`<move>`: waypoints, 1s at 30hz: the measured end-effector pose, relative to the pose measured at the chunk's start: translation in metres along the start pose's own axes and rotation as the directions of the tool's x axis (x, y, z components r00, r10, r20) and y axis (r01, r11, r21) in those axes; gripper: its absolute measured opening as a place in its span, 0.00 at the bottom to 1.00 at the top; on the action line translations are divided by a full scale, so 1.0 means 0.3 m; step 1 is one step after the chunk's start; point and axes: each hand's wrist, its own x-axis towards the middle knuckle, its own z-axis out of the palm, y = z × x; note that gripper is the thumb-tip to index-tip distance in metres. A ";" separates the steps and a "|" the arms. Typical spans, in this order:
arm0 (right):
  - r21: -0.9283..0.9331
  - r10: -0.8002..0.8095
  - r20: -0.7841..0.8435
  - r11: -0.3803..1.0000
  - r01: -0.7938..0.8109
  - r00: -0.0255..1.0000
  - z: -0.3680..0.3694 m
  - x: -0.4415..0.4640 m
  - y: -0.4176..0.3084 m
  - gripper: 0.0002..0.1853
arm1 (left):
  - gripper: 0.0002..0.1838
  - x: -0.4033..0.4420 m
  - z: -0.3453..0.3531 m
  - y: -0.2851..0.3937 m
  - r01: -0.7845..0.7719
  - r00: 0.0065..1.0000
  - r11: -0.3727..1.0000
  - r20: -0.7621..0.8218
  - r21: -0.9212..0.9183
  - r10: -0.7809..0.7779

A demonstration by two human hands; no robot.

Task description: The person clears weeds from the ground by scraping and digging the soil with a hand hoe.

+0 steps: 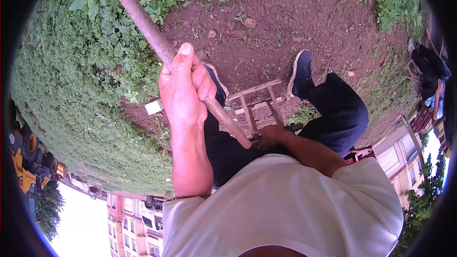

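Observation:
My left hand [183,83] is wrapped round a long wooden stick [143,21], thumb lying along it. The stick slants from the top left down to its lower end near my lap. Close to that end, my right hand [272,136] is closed on a dark tool [294,127], which sticks out on both sides of the fist. Its kind is too small and too covered to make out. Between my feet, just beyond the right hand, is a small wooden frame [253,88] like a low stool.
My shoes [302,71] rest on bare brown soil [328,24] with a few stones. Low green plants [90,90] cover the left side. A small white object [153,107] lies beside my left forearm. Dark bags or cloth [428,69] are at the far right, yellow machinery [27,171] at the far left.

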 end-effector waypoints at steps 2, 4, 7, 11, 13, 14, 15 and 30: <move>-0.150 0.037 0.014 0.988 -0.035 0.999 -0.079 0.006 -0.005 0.37 | 0.19 0.005 -0.002 0.035 -0.024 0.999 0.999 0.047 -0.042 0.026; -0.174 -0.006 -0.055 0.985 -0.004 0.998 -0.105 0.023 0.028 0.34 | 0.19 0.012 -0.006 0.057 -0.054 0.997 0.998 0.050 -0.037 0.055; -0.223 -0.025 -0.129 0.975 -0.004 0.991 -0.147 0.060 -0.014 0.32 | 0.19 0.012 -0.013 0.089 -0.116 0.991 0.993 0.061 -0.026 0.117; -0.159 0.045 -0.203 0.984 -0.078 0.978 -0.157 0.162 0.078 0.38 | 0.19 -0.018 -0.024 0.127 -0.161 0.984 0.986 0.070 -0.046 0.164; -0.182 -0.076 -0.147 0.982 0.049 0.986 -0.179 0.206 0.146 0.41 | 0.18 -0.028 -0.015 0.146 -0.212 0.971 0.977 0.113 -0.014 0.212; -0.199 -0.083 -0.175 0.979 0.048 0.981 -0.211 0.245 0.159 0.41 | 0.18 -0.042 -0.017 0.151 -0.211 0.963 0.975 0.160 -0.065 0.218; -0.203 -0.081 -0.137 0.978 0.052 0.987 -0.202 0.277 0.168 0.40 | 0.17 -0.076 -0.024 0.146 -0.192 0.956 0.975 0.205 -0.107 0.211; 0.277 -0.231 -0.587 0.843 0.461 0.776 -0.222 -0.068 -0.005 0.31 | 0.16 -0.255 -0.101 -0.068 0.078 0.712 0.942 0.680 -0.327 0.177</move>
